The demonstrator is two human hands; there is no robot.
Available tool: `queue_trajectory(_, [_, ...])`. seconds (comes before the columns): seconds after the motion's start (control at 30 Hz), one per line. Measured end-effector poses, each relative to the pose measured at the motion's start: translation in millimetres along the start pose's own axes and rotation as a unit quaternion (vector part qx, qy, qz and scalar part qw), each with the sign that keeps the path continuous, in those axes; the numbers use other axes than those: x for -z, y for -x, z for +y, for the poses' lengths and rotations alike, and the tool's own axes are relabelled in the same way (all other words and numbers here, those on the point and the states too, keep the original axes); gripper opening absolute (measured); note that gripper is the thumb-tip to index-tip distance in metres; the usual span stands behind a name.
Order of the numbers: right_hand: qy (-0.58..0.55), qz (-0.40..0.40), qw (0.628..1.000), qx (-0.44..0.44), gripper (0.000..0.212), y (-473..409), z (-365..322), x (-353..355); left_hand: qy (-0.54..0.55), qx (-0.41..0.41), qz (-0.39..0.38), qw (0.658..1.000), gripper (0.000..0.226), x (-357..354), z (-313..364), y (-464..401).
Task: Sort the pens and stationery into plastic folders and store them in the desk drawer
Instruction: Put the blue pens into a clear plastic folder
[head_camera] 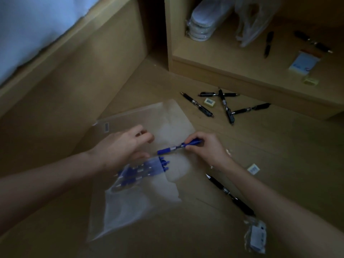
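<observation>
A: Step? 
B: Bagging blue pens. Right hand [204, 149] pinched one pen [178, 147] over the folder [130, 211]; left hand [122, 148], fingers loosely curled, at its mouth; grip unclear. 
A: Next? 
B: Probably slide it in beside the others [143, 170].

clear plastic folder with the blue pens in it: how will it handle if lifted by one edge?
Probably floppy: the clear folder is thin film that already lies creased. Likely to sag at the blue pens bunched near its opening by the left hand, and they might slide out if that end tips down. Its glossy sheen suggests slippery.
</observation>
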State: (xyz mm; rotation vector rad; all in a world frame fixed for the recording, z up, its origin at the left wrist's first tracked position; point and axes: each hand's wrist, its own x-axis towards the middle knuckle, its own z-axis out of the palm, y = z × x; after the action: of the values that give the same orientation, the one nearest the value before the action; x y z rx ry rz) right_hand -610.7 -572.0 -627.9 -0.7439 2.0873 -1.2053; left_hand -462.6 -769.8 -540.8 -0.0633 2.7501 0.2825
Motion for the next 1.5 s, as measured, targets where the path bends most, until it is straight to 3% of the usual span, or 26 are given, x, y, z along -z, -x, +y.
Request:
queue_trajectory(0.17, [0.150, -0.112, 0.978, 0.088, 0.012, -30, -12, -48, -0.046, 0.023, -0.005, 0.999, 0.047, 5, 3, 4])
queue_trajectory(0.27, [0.209, -0.144, 0.959, 0.127, 0.016, -41, -22, -71, -0.057, 0.025, 0.002, 0.998, 0.047, 5, 2, 8])
queue_trajectory(0.57, [0.189, -0.139, 0.952, 0.199, 0.016, -37, -26, -85, -0.036, 0.001, 0.036, 0.999, 0.043, -2, 3, 11])
queue_trajectory(0.73, [0.195, -0.105, 0.959, 0.176, 0.014, -25, -12, -61, -0.054, 0.004, 0.016, 0.998, 0.046, 1, 2, 6])
queue_trajectory(0.87, [0.140, -0.050, 0.981, 0.127, 0.012, -2, 0, -29, -0.034, -0.043, 0.059, 0.997, 0.041, 1, -3, 1])
queue_trajectory(0.97, [0.129, -0.030, 0.988, 0.085, 0.016, 9, 7, -8, -0.043, -0.034, 0.064, 0.996, 0.039, 4, -3, -9])
queue_trajectory(1.3, [0.104, 0.133, 0.985, 0.036, 0.013, 13, 7, 52, -0.043, -0.029, 0.130, 0.990, 0.030, 29, 12, -43])
queue_trajectory(1.5, [0.114, 0.169, 0.979, 0.009, 0.013, 18, 8, 66, -0.063, -0.013, 0.116, 0.991, 0.029, 37, 25, -46])
